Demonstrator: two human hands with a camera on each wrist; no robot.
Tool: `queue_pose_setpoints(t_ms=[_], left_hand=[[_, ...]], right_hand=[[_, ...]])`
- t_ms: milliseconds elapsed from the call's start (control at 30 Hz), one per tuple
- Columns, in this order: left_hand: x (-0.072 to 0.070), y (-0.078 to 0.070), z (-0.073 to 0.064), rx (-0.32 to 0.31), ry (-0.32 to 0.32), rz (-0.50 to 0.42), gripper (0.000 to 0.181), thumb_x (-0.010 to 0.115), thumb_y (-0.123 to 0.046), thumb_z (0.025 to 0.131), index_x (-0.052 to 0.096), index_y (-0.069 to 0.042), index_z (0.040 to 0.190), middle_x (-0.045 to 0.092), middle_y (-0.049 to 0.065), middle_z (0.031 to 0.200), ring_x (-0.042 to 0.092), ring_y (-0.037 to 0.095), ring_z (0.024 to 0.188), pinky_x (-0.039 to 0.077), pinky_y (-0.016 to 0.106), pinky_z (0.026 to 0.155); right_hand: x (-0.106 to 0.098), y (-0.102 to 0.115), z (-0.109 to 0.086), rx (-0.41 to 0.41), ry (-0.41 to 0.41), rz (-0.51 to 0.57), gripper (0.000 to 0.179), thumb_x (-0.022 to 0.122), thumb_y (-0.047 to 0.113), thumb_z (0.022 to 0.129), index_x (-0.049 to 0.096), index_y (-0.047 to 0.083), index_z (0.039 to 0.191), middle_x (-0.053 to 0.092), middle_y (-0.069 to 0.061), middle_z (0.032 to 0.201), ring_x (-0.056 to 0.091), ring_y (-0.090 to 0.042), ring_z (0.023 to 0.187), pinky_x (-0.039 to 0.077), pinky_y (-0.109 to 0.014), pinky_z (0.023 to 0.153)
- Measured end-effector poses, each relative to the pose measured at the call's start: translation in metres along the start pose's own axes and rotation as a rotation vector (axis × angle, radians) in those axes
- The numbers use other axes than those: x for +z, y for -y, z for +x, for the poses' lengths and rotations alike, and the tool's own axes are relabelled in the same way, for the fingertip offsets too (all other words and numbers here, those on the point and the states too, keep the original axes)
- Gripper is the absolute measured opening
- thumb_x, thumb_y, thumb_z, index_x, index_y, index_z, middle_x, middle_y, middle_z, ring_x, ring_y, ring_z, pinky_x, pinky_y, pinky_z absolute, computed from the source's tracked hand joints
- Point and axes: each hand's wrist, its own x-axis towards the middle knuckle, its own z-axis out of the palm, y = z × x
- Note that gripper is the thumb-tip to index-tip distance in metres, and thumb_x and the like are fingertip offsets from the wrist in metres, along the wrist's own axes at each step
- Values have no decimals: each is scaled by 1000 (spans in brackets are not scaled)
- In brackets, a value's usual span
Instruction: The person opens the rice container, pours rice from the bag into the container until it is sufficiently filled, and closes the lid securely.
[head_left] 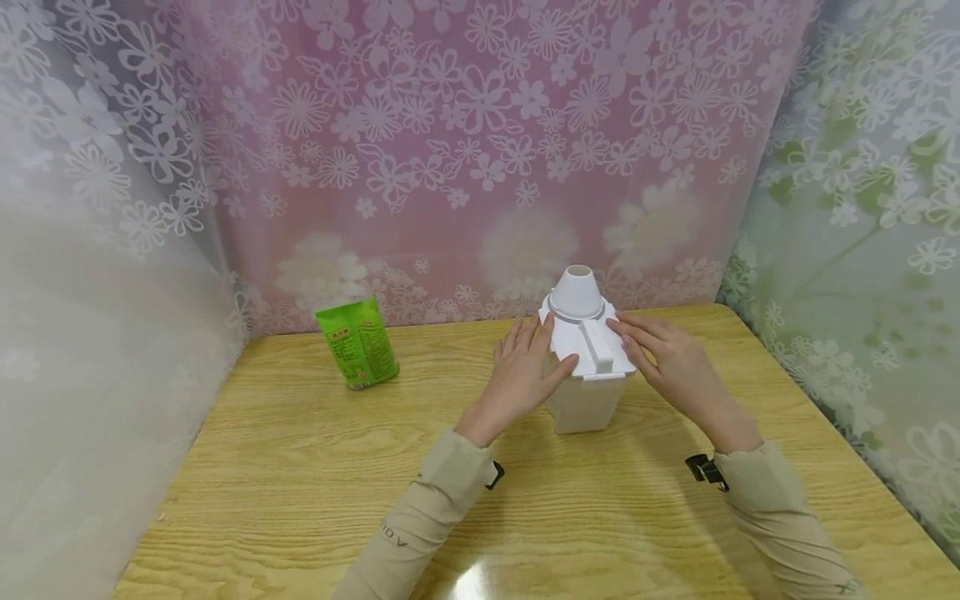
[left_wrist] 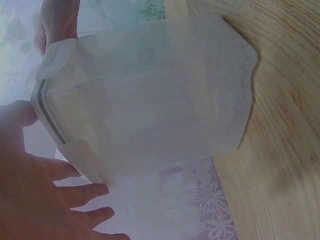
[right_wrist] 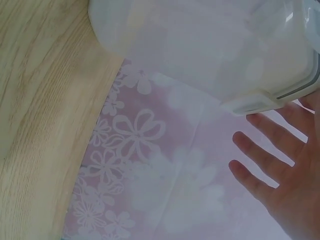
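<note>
A translucent plastic container (head_left: 587, 408) stands upright on the table, topped by a white lid (head_left: 570, 340) with a raised bar and a cone-shaped cup (head_left: 577, 296) at its back. My left hand (head_left: 516, 377) touches the lid's left side, its thumb on the front corner and its other fingers extended. On the opposite side, my right hand (head_left: 677, 367) touches the lid's edge with fingers straight. Side latches show in both wrist views, one a clear latch (right_wrist: 254, 102) near the right fingertips. In the left wrist view, the container wall (left_wrist: 150, 105) looks see-through, its contents unclear.
A green printed packet (head_left: 362, 346) stands on the wooden table (head_left: 360, 467), left of the container near the back edge. Flowered curtains (head_left: 465, 150) hang behind the table and along both sides.
</note>
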Motion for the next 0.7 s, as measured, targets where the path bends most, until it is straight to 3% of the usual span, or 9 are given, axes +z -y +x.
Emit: queue_pose_setpoints(t_ms=[700], left_hand=[[-7, 10, -11, 26, -29, -2, 75, 44, -56, 105, 21, -16, 163, 21, 16, 167, 10, 37, 155, 13, 66, 120]], right_hand=[[8, 13, 0, 5, 5, -9, 37, 61, 12, 102, 63, 3, 137, 62, -20, 137, 63, -43, 112, 50, -59, 92]])
